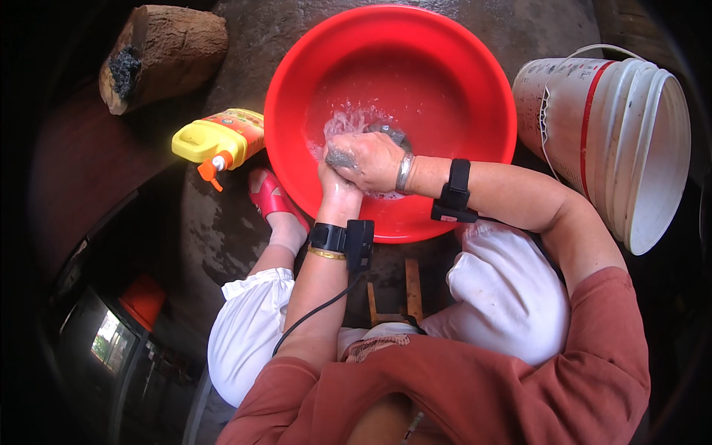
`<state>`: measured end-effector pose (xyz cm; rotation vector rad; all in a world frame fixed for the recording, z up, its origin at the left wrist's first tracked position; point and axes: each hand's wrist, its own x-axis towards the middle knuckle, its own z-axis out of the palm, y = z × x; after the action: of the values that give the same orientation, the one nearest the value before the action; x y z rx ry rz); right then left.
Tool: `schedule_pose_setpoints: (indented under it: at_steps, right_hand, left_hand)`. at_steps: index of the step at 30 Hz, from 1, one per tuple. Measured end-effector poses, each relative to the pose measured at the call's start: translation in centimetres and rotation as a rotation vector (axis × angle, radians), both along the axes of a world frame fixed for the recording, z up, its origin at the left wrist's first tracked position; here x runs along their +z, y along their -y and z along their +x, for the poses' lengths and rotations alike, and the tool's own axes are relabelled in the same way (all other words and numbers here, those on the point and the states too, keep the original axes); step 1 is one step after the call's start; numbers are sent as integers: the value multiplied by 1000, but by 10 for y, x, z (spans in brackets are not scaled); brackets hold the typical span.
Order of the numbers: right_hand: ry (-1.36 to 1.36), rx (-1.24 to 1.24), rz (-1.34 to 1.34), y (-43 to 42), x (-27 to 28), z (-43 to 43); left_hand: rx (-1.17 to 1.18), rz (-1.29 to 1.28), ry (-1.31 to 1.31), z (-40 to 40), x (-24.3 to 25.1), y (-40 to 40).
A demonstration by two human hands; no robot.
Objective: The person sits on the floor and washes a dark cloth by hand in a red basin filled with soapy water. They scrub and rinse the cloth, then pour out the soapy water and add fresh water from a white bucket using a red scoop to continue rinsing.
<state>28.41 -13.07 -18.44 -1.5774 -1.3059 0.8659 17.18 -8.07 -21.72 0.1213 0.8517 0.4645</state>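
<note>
Inside the red plastic basin (389, 28), my two hands press together low over the water. My right hand (370, 158), with a silver bracelet at its wrist, is closed around a bunched grey wet cloth (341, 159), part of which pokes out between the fingers. More grey material, seemingly of the same cloth, shows behind that hand in the water. My left hand (338, 186) lies under and against the right one; its fingers are mostly hidden, so its hold is unclear. Water splashes (347, 119) just beyond the hands, and some suds float near them.
A yellow jug (208, 139) with an orange pump lies left of the basin. A white plastic bucket (601, 133) lies on its side at the right. At the upper left is a cut log (172, 53). A pink shoe (270, 192) touches the wet floor beside the basin.
</note>
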Motion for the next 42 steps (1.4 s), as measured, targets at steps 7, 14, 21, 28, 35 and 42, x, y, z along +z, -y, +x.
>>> schedule_pose_setpoints:
  at_steps: [7,14,21,28,35,42]
  right_hand:
    - [-100,75,-321,2,-50,32]
    - [92,-395,-500,-6,-95,106]
    - [229,200,-695,-2,-99,89]
    - [145,-241,-92,-10,-107,96]
    - [-358,170,-228,-19,-6,17]
    - [-34,78,-41,-13,9,0]
  left_hand:
    - [-88,-157,-398,24,12,-6]
    - [82,52,-316,2,13,-33]
    - [-30,-15,-457,-10,-9,-19]
    - [19,-114,-389,-4,-6,-17]
    - [-15,-107,-230,-14,-10,-21]
    - [-19,2,86,-19,-17,-6]
